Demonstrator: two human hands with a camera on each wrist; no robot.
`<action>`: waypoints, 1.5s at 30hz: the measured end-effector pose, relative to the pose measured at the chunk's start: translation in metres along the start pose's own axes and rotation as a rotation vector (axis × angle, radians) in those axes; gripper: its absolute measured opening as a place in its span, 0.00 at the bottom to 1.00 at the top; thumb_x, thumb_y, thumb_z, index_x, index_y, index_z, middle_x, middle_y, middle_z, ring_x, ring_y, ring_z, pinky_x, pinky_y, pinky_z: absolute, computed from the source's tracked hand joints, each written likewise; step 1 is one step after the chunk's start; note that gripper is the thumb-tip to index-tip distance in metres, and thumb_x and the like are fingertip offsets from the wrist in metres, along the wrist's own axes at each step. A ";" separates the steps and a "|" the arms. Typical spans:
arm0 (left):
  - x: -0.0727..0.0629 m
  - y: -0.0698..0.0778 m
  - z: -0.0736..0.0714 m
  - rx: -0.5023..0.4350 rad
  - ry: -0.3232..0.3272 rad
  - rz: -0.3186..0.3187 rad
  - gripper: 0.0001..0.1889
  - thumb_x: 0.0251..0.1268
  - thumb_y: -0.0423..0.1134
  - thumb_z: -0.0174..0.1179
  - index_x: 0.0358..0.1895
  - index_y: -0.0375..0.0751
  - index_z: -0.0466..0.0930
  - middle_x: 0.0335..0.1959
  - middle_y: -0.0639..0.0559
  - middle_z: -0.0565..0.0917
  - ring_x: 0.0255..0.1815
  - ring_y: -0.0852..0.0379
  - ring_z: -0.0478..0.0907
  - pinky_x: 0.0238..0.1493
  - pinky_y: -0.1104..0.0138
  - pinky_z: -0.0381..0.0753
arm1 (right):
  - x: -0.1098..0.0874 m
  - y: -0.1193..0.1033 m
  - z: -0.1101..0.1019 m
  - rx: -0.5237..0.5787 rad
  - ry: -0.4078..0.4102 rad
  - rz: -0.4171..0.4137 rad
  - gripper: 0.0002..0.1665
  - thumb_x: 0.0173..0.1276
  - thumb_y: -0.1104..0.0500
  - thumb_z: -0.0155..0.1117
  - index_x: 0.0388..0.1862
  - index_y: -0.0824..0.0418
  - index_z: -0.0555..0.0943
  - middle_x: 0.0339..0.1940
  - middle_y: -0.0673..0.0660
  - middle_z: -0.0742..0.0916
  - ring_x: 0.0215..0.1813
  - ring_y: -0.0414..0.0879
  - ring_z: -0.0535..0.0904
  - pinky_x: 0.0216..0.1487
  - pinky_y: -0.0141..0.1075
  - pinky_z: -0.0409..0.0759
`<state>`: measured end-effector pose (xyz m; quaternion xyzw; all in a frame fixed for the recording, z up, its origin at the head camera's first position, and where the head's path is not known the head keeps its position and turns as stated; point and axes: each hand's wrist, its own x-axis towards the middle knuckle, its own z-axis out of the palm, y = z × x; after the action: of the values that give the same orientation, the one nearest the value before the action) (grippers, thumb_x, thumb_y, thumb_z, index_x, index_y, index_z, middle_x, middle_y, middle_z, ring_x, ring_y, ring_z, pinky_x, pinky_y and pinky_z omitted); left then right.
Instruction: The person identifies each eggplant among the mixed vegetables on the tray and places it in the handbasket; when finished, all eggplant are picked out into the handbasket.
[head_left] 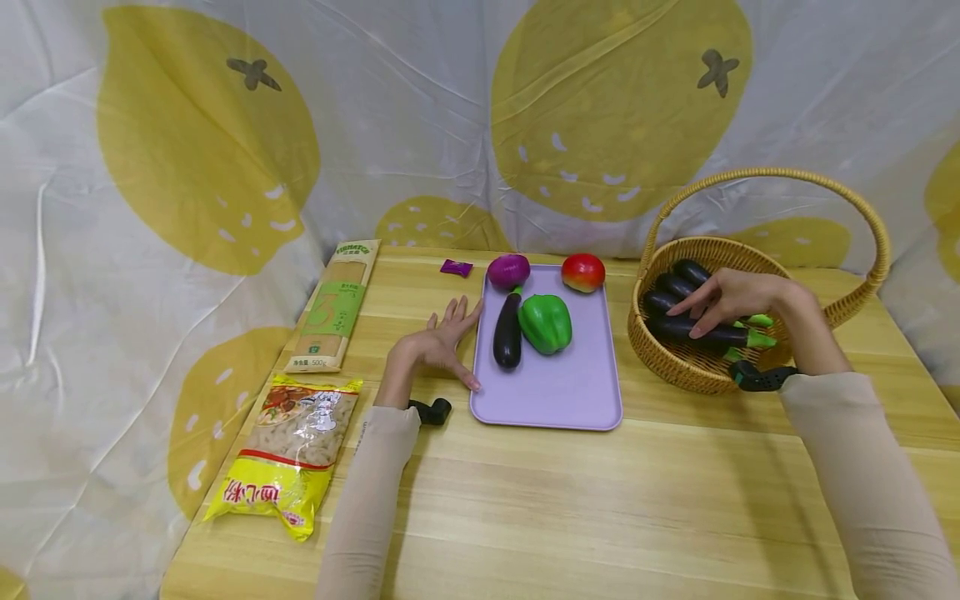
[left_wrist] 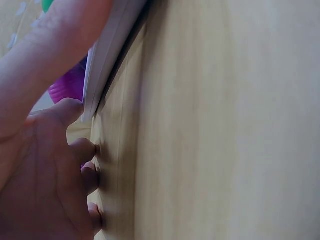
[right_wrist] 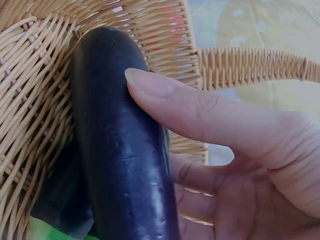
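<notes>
My right hand (head_left: 742, 297) reaches into the wicker basket (head_left: 678, 367) and grips a dark eggplant (right_wrist: 120, 135). In the right wrist view the thumb lies on its top side, with the other fingers partly hidden behind it. Several more eggplants (head_left: 678, 283) lie beside it. My left hand (head_left: 438, 342) is spread on the table, its thumb and index finger at the left rim of a lilac tray (head_left: 555, 404). On the tray are an eggplant (head_left: 507, 337), a green bell pepper (head_left: 546, 323), a round purple vegetable (head_left: 508, 271) and a red fruit (head_left: 582, 272).
Left of the tray lie a flat pack of noodles (head_left: 330, 312) and a yellow food bag (head_left: 292, 454). A small purple wrapped piece (head_left: 456, 267) sits behind my left hand. The basket's tall handle (head_left: 780, 172) arches above it. A lemon-print cloth (head_left: 420, 108) hangs behind the table.
</notes>
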<state>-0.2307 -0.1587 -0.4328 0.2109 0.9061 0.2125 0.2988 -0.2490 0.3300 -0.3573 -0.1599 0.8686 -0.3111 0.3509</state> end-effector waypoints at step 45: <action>0.001 -0.001 0.001 0.006 0.012 0.000 0.78 0.44 0.58 0.83 0.85 0.54 0.23 0.84 0.40 0.20 0.85 0.44 0.14 0.84 0.43 0.19 | 0.062 -0.149 0.167 0.109 0.278 -0.306 0.42 0.77 0.51 0.65 0.83 0.58 0.62 0.47 0.66 0.90 0.41 0.57 0.90 0.40 0.43 0.90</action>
<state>-0.2308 -0.1583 -0.4347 0.2107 0.9084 0.2113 0.2929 -0.1655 0.1155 -0.3850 -0.2265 0.8562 -0.4263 0.1844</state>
